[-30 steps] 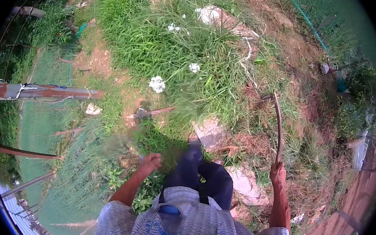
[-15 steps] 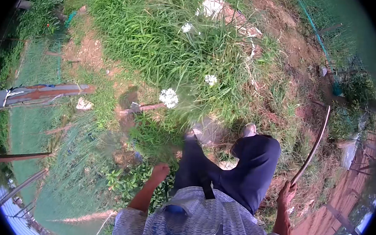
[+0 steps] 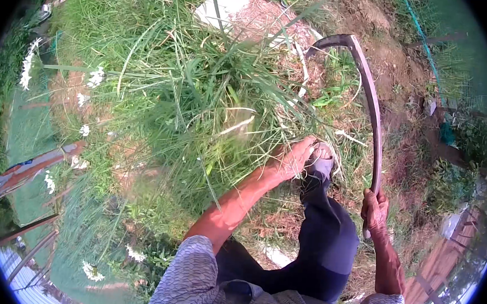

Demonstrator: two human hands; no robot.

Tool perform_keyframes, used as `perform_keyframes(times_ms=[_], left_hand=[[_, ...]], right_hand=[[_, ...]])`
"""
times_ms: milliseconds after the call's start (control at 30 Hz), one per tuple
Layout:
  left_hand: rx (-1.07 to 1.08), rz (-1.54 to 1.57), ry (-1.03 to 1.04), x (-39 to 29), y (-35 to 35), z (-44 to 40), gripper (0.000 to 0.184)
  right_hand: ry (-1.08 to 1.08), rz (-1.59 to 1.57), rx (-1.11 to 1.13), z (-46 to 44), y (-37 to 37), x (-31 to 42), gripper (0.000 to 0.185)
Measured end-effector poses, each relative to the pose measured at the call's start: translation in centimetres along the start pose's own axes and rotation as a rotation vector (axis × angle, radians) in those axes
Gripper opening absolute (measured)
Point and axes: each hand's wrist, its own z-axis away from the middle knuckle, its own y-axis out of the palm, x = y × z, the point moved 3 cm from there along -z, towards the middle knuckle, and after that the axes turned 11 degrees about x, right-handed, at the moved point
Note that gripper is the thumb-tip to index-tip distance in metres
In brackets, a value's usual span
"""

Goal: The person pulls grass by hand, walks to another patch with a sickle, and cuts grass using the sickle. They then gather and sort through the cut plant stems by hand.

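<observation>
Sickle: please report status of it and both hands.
Right grip closed on sickle, hooked end turned leftward. Left grip among grass, hold unclear. Possibly in the way: foot beside left grip.

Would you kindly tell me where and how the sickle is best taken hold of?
I would grip the sickle near the lower end of its long handle, coming from the person's right side, as the right hand does. The curved blade is at the far end, hooking leftward, so this grip should keep fingers clear of it.
</observation>
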Motion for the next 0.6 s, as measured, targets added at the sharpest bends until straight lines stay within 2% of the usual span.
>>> perform_keyframes(times_ms=[100, 133, 200, 233, 333, 367, 400, 467, 500, 533, 600], left_hand=[[0.065, -0.498, 0.047, 0.7, -5.1, -11.4, 0.047], [-0.061, -0.672, 0.069, 2.2, -6.5, -13.2, 0.049], [-0.173, -1.117, 0.018, 7.7, -10.3, -15.0, 0.057], [-0.194, -0.972, -0.142, 11.3, -13.0, -14.8, 0.059], [-0.049, -1.320, -0.599, 13.1, -21.4, -9.8, 0.059], [-0.065, -1.230, -0.681, 13.3, -22.9, -8.3, 0.057], [-0.058, -1.224, -0.691, 13.9, -22.9, -7.7, 0.057], [-0.135, -1.123, -0.746, 15.2, -22.9, -6.6, 0.041], [-0.119, -1.031, -0.857, 14.4, -22.5, -7.0, 0.043], [-0.137, -1.017, -0.882, 14.6, -22.1, -6.7, 0.043], [-0.239, -0.964, -0.752, 14.5, -22.0, -6.1, 0.048]], right_hand=[[-0.038, 0.014, 0.080, -6.2, -0.5, -0.5, 0.023], [-0.047, 0.050, 0.095, -7.8, -0.2, -0.5, 0.024], [-0.079, 0.022, 0.122, -11.7, 0.0, -2.4, 0.030], [-0.079, 0.008, 0.153, -13.5, 0.2, -3.2, 0.032], [-0.063, 0.006, 0.230, -16.8, 1.7, -2.2, 0.034], [-0.041, 0.010, 0.263, -17.5, 2.2, -1.8, 0.034], [-0.022, 0.023, 0.298, -18.0, 2.4, -1.6, 0.034], [-0.071, 0.103, 0.347, -19.6, 2.4, -1.2, 0.033], [-0.126, 0.141, 0.403, -20.1, 3.0, -0.5, 0.033], [-0.179, 0.179, 0.464, -20.4, 3.7, 0.3, 0.033], [-0.163, 0.253, 0.489, -21.6, 5.1, 1.9, 0.033]])
